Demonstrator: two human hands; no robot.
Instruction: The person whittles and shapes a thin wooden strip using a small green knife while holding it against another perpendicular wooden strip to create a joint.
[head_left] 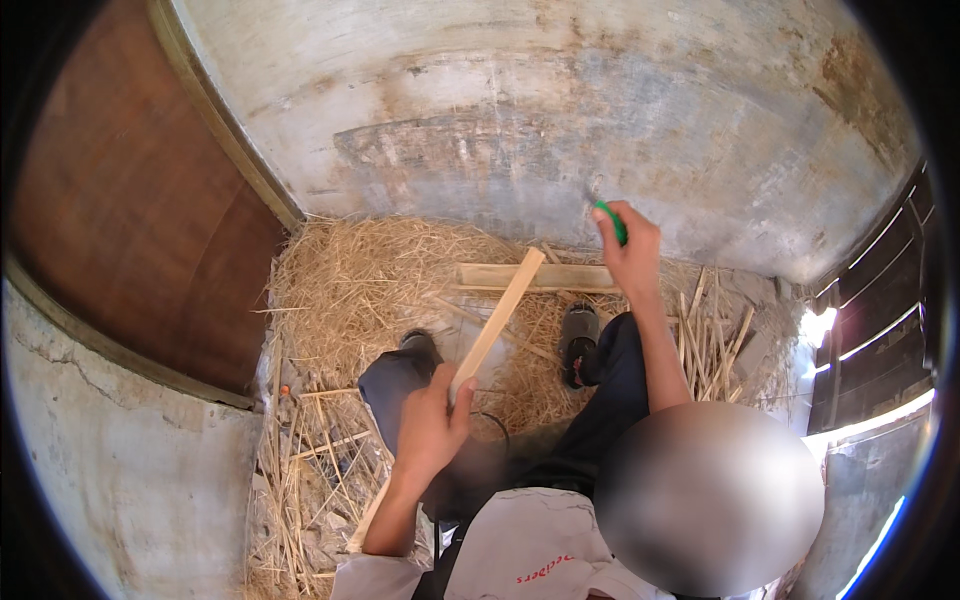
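Observation:
My left hand (435, 425) grips the lower end of a pale bamboo strip (505, 305), which slants up and away to the right. My right hand (628, 250) is raised higher, to the right of the strip, closed on the green handle (612, 224) of a small tool; a thin dark part at its tip is hard to make out against the wall. A longer split bamboo piece (500, 275) lies crosswise on the straw beyond my feet, behind the upper part of the held strip.
Straw (340, 260) and loose bamboo slivers (715, 350) cover the floor around my shoes. A stained wall (500, 130) stands in front, a brown wooden door (130, 200) at left, dark slats (875, 300) at right. A blurred round shape (708, 500) hides the lower right.

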